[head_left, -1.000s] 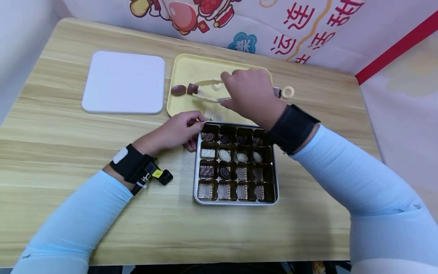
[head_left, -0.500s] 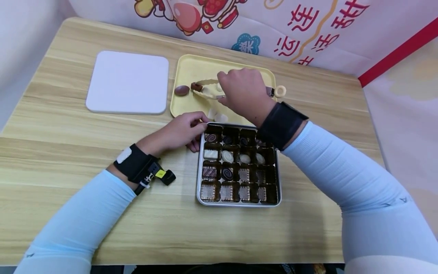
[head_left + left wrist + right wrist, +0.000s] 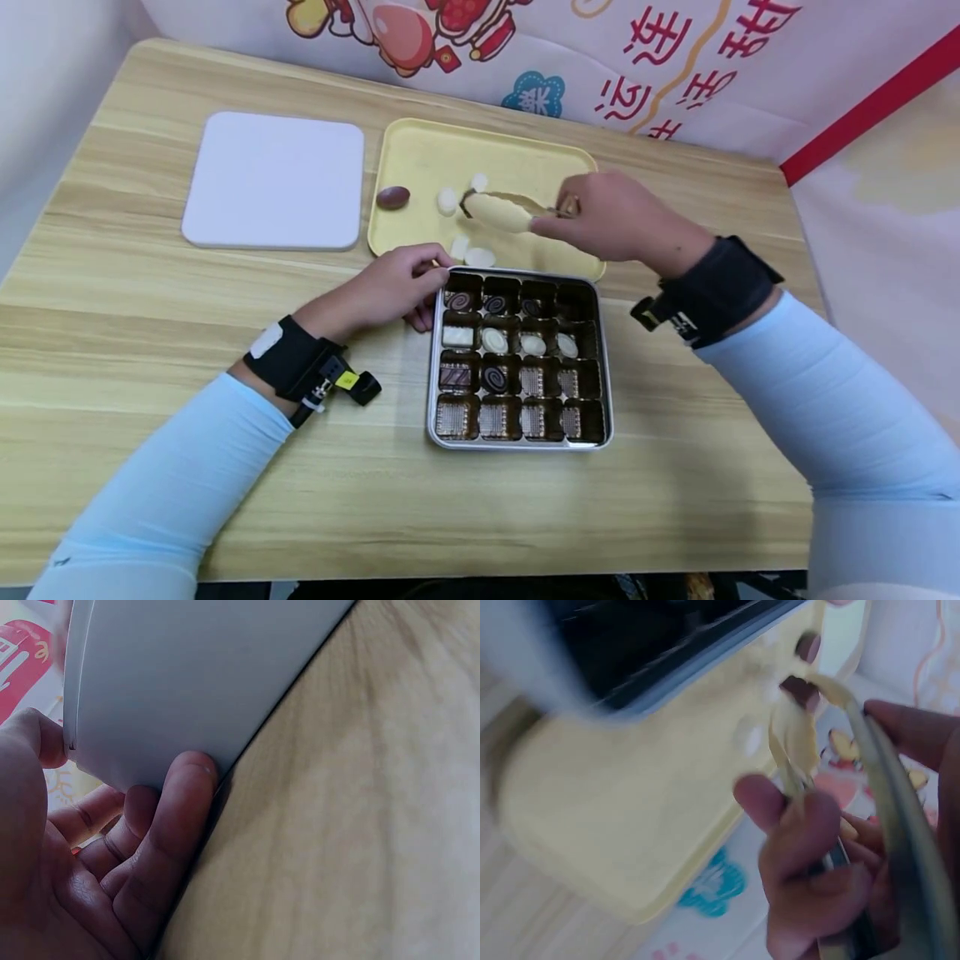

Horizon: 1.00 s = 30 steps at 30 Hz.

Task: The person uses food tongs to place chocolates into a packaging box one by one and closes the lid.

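My right hand (image 3: 611,215) grips a pair of tongs (image 3: 498,212) with cream-coloured tips, above the yellow tray (image 3: 420,146). Between the tips sits a dark brown chocolate (image 3: 801,691), mostly hidden by them in the head view. At the far left corner of the chocolate box (image 3: 433,375), my left hand (image 3: 397,287) holds on, thumb at the rim and curled fingers against the side wall (image 3: 187,675). Dark swirled and white chocolates (image 3: 493,340) fill several of the box's compartments. Its front row and back right compartment (image 3: 576,302) hold none.
A brown oval chocolate (image 3: 393,197) lies at the tray's left end. Several white chocolates (image 3: 447,202) are spread over the tray, some close to the box's back edge. Left of the tray lies a white rectangular lid or board (image 3: 273,179). A printed sheet (image 3: 585,50) stands behind the table.
The tongs have closed on the dark chocolate beside the oval one and carried it rightward. My right hand has moved right and turned. The left hand stays at the box corner.
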Each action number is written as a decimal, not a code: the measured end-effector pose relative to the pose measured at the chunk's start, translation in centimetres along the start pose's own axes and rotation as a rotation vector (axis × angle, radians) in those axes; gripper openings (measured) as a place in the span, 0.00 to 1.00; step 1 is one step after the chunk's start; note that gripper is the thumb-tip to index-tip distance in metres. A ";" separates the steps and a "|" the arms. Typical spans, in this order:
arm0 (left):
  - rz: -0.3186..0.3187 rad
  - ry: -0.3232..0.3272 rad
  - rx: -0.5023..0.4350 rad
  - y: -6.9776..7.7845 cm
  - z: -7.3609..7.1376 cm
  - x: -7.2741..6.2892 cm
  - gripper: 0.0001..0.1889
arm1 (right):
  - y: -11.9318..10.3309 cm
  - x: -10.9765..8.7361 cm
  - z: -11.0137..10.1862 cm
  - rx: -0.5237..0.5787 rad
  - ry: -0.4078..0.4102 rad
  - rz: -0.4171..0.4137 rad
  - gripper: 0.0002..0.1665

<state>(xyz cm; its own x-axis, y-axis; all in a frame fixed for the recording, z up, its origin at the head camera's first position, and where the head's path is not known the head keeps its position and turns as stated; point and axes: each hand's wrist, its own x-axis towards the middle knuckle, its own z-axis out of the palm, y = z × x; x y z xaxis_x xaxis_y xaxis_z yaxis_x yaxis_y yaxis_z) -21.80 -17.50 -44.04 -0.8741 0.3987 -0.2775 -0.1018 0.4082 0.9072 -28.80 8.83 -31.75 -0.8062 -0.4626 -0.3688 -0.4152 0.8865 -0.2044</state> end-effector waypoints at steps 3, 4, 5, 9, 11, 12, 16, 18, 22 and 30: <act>-0.006 0.004 -0.004 -0.1 0.0 0.0 0.13 | 2.0 -0.8 -0.1 0.092 -0.114 0.056 0.41; -0.006 0.005 -0.004 0.0 0.0 0.0 0.13 | 2.6 -1.0 0.0 0.117 -0.145 0.078 0.41; -0.006 0.005 -0.006 0.0 -0.1 -0.1 0.13 | 3.1 -1.1 0.0 0.127 -0.166 0.094 0.41; -0.008 0.010 -0.004 -0.1 -0.1 -0.1 0.13 | 4.2 -1.4 0.1 0.143 -0.209 0.142 0.44; -0.004 0.010 -0.002 0.0 -0.1 -0.1 0.13 | 4.6 -1.6 0.0 0.119 -0.206 0.138 0.46; -0.003 0.010 0.000 0.0 -0.1 -0.1 0.13 | 4.7 -1.7 0.0 0.097 -0.198 0.135 0.46; -0.001 0.006 0.004 0.1 0.1 0.1 0.13 | 4.7 -2.2 -0.4 -0.056 -0.122 0.120 0.43; -0.003 0.007 0.002 0.0 0.1 0.2 0.13 | 4.4 -2.5 -0.6 -0.141 -0.064 0.116 0.40; -0.003 0.006 -0.004 0.1 0.0 0.2 0.13 | 3.4 -3.2 -0.8 -0.257 0.037 0.121 0.36; 0.000 0.003 -0.013 0.1 0.1 0.2 0.13 | 1.6 -3.1 -1.1 -0.347 0.051 0.096 0.34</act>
<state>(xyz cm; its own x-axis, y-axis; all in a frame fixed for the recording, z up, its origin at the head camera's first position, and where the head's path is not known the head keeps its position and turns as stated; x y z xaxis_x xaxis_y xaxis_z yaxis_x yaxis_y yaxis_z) -21.94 -17.33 -44.04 -0.8755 0.3962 -0.2766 -0.1079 0.3977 0.9111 -27.41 11.66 -29.98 -0.8647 -0.3836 -0.3242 -0.4479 0.8810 0.1522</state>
